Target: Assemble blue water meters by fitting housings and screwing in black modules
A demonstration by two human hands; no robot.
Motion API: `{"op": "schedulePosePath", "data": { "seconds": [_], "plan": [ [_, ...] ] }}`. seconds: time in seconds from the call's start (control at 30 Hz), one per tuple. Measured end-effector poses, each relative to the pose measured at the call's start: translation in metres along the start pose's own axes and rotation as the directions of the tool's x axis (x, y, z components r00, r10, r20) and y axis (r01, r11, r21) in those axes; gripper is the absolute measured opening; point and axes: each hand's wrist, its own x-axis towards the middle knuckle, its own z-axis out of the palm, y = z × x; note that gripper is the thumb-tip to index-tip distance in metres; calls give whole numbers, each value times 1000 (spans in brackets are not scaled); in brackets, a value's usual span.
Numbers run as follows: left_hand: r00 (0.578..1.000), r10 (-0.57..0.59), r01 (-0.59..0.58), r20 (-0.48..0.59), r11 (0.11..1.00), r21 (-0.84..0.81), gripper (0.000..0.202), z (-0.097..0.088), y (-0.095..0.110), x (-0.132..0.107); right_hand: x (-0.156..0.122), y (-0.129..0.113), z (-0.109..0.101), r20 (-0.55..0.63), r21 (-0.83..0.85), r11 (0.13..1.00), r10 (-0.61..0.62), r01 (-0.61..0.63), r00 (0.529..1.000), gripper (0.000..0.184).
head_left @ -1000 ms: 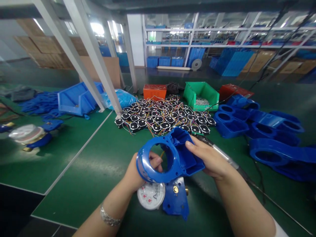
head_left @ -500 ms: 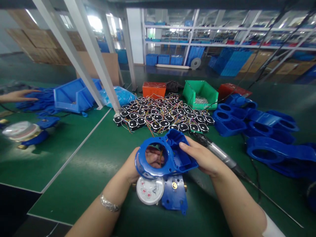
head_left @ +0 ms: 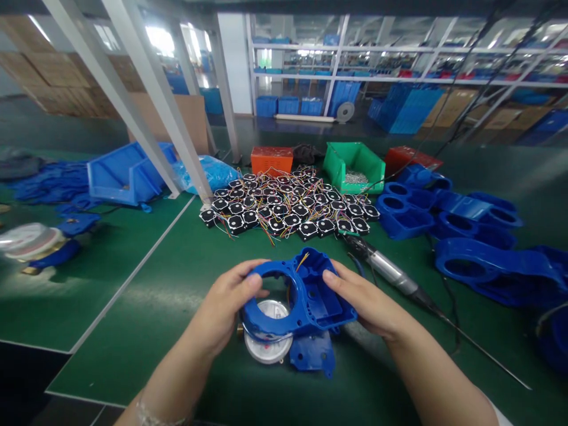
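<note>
A blue plastic meter housing (head_left: 326, 296), with a round opening on its left and a box-shaped hollow on its right, is held between both hands. My left hand (head_left: 237, 296) grips the rim of the ring, thumb on top. My right hand (head_left: 355, 290) clasps the box end with the thumb over its edge. Thin yellow wires (head_left: 302, 260) poke up inside the housing near its back. Underneath, partly covered by it, a round white-faced water meter (head_left: 268, 350) lies on the green table beside a blue bracket plate (head_left: 313, 353).
Many black square parts with coloured wires (head_left: 284, 207) are heaped behind. An electric screwdriver (head_left: 393, 275) lies on the right, near several blue housings (head_left: 465, 266). A green bin (head_left: 355, 168) and a blue bin (head_left: 128, 177) stand farther back. Another water meter (head_left: 35, 242) sits at left.
My left hand has shifted from beneath the ring to its outer rim. Yellow wires now show inside the housing's box part. The other person's hand at far left has left the view.
</note>
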Motion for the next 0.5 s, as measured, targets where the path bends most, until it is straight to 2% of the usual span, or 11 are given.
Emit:
{"op": "schedulePosePath", "data": {
  "seconds": [0.03, 0.1, 0.13, 0.17, 0.23, 0.27, 0.3, 0.37, 0.43, 0.5],
  "plan": [
    [1000, -1, 0, 17, 998, 64, 43, 2, 3, -5, -3, 0, 0, 14, -60, 998, -8, 9, 1000, 58],
    [999, -38, 37, 5, 991, 125, 42, 6, 5, -11, -7, -1, 0, -35, -309, 949, -75, 61, 997, 57],
    [998, -55, 57, -20, 990, 127, 41, 8, 5, -12, -9, -3, 0, -96, -475, 875, -154, 91, 983, 56],
    [997, -68, 74, -48, 990, 120, 41, 9, 5, -13, -10, -5, 0, -152, -633, 767, -260, 108, 954, 52],
    [992, -88, 96, -88, 991, 96, 41, 11, 4, -13, -12, -11, 2, -180, -845, 525, -465, 107, 867, 40],
    [991, -94, 102, -95, 991, 86, 41, 12, 4, -13, -12, -15, 4, -146, -898, 425, -529, 112, 836, 31],
    [991, -100, 108, -93, 991, 79, 41, 12, 3, -13, -11, -18, 7, -92, -932, 339, -559, 126, 824, 23],
    [990, -113, 120, -82, 990, 79, 41, 13, 2, -13, -8, -25, 13, 9, -964, 216, -556, 155, 831, 16],
    [991, -109, 116, -72, 988, 100, 41, 13, 0, -15, -2, -28, 18, 73, -969, 167, -506, 181, 859, 17],
    [993, -97, 104, -65, 987, 119, 41, 13, -2, -16, 4, -29, 22, 92, -962, 189, -456, 198, 885, 19]
  ]
}}
